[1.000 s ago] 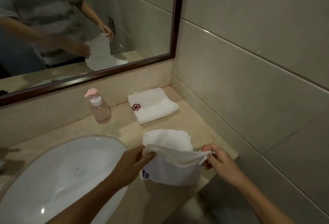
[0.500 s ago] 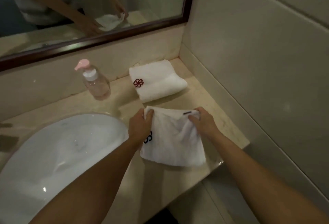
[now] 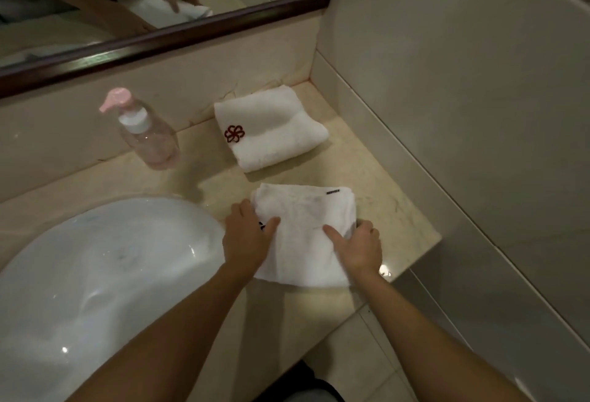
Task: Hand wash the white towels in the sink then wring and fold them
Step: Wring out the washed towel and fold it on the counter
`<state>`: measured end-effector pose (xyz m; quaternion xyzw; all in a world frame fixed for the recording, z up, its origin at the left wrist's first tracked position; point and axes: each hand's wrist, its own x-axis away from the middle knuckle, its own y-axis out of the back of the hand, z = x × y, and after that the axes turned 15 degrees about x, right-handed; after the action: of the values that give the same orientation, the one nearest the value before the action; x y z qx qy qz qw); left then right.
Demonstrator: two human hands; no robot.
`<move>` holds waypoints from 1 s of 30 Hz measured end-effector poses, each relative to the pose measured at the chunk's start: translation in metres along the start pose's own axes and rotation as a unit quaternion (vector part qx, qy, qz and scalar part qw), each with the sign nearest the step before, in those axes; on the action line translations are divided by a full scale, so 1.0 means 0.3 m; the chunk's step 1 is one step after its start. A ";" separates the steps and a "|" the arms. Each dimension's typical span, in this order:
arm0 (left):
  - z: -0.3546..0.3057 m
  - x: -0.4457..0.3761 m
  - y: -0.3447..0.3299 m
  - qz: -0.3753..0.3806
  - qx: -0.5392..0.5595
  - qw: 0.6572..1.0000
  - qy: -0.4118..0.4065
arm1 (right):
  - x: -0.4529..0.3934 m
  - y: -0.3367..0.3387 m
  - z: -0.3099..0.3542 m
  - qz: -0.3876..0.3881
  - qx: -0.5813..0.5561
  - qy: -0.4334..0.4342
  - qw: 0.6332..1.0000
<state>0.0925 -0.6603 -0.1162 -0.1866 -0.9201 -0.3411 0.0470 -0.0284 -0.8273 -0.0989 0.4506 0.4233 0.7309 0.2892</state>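
My left hand (image 3: 247,238) and right hand (image 3: 360,246) press flat, fingers relaxed, on a folded white cloth towel (image 3: 306,235) lying on the beige marble surface (image 3: 392,210), just right of the white oval sink (image 3: 105,274). Behind it lies a second folded white towel with a red flower emblem (image 3: 271,127). A clear pump bottle of pink liquid (image 3: 147,133) stands behind the sink. The towel's near edge reaches the surface's front edge.

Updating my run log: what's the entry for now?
stage: folding | left hand + right hand: pressing near towel | far towel: folded
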 end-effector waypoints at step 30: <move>-0.246 -0.630 0.184 -0.126 0.313 0.926 0.166 | -0.640 0.282 0.779 0.111 -0.110 0.291 0.944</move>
<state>0.2854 -0.7282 -0.0666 0.0142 -0.9750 -0.0646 0.2121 0.2610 -0.9380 -0.0489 0.2274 0.3534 0.8997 0.1184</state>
